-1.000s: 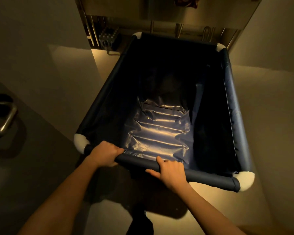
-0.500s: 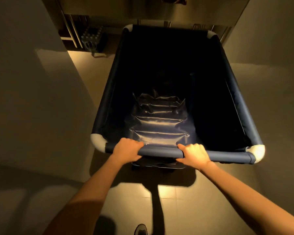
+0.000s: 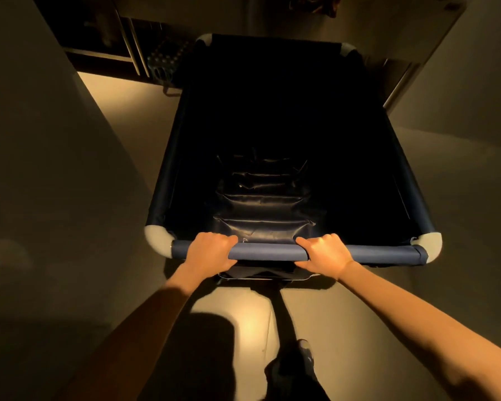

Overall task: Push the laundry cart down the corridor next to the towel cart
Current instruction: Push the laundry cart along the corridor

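Observation:
The laundry cart [image 3: 168, 157] is a deep bin of dark navy fabric with white rounded corners, filling the middle of the head view. Its inside is dark, and only wrinkled shiny lining shows at the bottom. My left hand [image 3: 210, 250] is closed over the padded near rail, left of centre. My right hand [image 3: 326, 253] grips the same rail further right. Beyond the cart's far edge stands a metal cart or rack [image 3: 133, 44] with upright bars and shelves; its contents are too dark to tell.
Plain walls close in on both sides: the left wall [image 3: 41, 169] and the right wall [image 3: 475, 140]. A strip of lit tiled floor [image 3: 133, 111] runs along the cart's left side. A pack of bottles [image 3: 161, 57] sits by the rack. My shoe [image 3: 304, 354] shows below.
The cart has rolled forward down the corridor, and a door handle at the left has dropped out of view. The far rack is closer. Both hands stay on the rail, now level.

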{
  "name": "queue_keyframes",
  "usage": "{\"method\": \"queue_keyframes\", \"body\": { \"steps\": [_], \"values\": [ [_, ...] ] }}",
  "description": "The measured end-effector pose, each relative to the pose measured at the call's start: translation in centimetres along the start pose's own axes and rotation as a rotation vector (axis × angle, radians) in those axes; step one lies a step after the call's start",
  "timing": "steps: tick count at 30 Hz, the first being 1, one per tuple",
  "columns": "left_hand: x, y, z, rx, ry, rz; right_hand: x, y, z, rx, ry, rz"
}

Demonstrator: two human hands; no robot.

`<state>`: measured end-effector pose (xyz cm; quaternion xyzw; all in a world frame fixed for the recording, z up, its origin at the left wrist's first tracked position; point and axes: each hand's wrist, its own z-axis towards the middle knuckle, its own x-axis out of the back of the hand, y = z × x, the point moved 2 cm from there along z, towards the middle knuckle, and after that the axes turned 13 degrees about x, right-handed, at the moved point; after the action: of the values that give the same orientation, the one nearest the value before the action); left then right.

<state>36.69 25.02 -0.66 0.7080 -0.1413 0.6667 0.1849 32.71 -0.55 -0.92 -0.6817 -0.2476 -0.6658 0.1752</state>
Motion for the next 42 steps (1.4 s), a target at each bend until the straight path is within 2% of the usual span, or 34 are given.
{"method": "queue_keyframes", "body": {
  "steps": [3,7,10,11,13,14,20,24,30,32,35,42],
  "values": [
    [-0.1,3.2,3.5,0.091,-0.055,0.0,-0.2,5.3,-0.2,0.06,0.019,0.002],
    [0.2,6.8,8.2,0.248,-0.209,0.06,-0.5,11.7,0.3,0.141,0.01,-0.043],
    [0.5,9.1,11.9,0.258,-0.372,-0.053,-1.3,16.5,0.7,0.201,0.054,-0.034],
    [0.5,9.7,12.9,0.246,-0.327,-0.03,-1.4,18.0,1.0,0.22,0.073,-0.036],
    [0.6,10.9,14.4,0.273,-0.127,0.059,-1.3,20.7,1.7,0.258,0.073,-0.075],
    [0.5,11.4,15.4,0.283,-0.096,0.068,-1.3,22.0,2.1,0.281,0.077,-0.1],
    [0.2,13.1,21.9,0.367,-0.057,-0.001,-1.8,29.1,4.8,0.411,0.128,-0.241],
    [0.3,14.6,26.5,0.43,-0.099,0.054,-2.4,34.5,7.0,0.529,0.213,-0.199],
    [0.9,16.2,33.4,0.53,-0.158,-0.039,-3.7,42.2,10.2,0.605,0.194,-0.14],
    [0.8,16.5,35.1,0.53,-0.106,-0.051,-3.7,44.3,11.3,0.609,0.177,-0.094],
    [0.5,17.2,36.8,0.487,0.057,-0.128,-3.8,46.6,12.4,0.651,0.189,-0.13],
    [0.2,19.0,39.4,0.509,0.091,-0.106,-4.6,50.2,13.1,0.707,0.207,-0.089]
  ]
}}
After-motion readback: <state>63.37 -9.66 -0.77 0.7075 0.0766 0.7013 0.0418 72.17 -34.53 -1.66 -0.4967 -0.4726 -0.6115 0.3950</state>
